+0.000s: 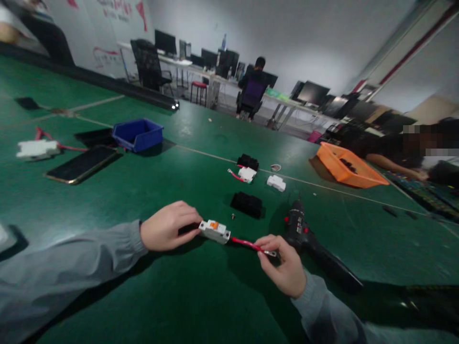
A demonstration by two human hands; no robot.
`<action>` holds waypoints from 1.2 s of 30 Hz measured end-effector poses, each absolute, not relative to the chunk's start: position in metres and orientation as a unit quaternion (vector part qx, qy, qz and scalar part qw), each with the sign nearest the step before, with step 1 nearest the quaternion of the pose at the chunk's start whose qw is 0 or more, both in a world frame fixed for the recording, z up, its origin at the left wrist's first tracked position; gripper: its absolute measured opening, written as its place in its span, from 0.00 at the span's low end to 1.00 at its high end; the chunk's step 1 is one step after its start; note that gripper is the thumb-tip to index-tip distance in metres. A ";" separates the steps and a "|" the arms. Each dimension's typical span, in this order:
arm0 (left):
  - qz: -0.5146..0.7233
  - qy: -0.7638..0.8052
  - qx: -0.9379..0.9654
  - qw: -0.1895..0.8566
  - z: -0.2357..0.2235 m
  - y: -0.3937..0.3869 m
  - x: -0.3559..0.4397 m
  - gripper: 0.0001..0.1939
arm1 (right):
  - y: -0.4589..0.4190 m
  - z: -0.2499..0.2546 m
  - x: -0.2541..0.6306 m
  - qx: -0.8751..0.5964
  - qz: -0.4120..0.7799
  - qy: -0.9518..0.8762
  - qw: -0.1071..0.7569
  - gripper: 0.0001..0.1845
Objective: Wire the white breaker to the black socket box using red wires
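Note:
Pinched by one end in my left hand (172, 227) is a white circuit breaker (215, 231) with an orange switch. A short red wire (245, 242) comes out of the breaker's right end. My right hand (283, 265) grips this wire close to its metal ring terminal (269, 253). Just beyond the breaker lie a small screw (233, 216) and a black plastic part (247, 204). A black cordless drill (304, 234) rests on its side to the right of my right hand.
Farther back are another breaker (246, 174) with a red wire, a white housing (276, 183) and a black part (248, 162). A blue bin (138, 135) and a phone (84, 165) lie left. An orange bin (349, 167) stands right, near a person's arm (398, 166).

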State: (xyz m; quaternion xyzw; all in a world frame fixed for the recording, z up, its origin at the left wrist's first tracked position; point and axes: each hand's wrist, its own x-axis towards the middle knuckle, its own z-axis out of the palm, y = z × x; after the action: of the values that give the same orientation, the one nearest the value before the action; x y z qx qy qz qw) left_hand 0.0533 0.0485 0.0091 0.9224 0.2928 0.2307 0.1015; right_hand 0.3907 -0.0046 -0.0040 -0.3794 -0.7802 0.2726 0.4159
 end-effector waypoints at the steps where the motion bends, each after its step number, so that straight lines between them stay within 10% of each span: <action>1: 0.229 0.291 0.923 0.101 0.010 0.047 0.054 0.09 | -0.005 -0.004 0.390 -0.381 0.272 -0.780 0.415 0.10; 36: 0.215 0.313 0.921 0.089 0.006 0.046 0.054 0.08 | -0.004 -0.001 0.387 -0.392 0.267 -0.787 0.394 0.10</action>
State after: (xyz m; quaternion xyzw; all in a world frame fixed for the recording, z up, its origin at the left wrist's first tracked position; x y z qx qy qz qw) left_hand 0.0542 0.0461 0.0060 0.9206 0.3131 0.2155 0.0894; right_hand 0.3868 -0.0036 -0.0008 -0.3917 -0.7874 0.2671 0.3941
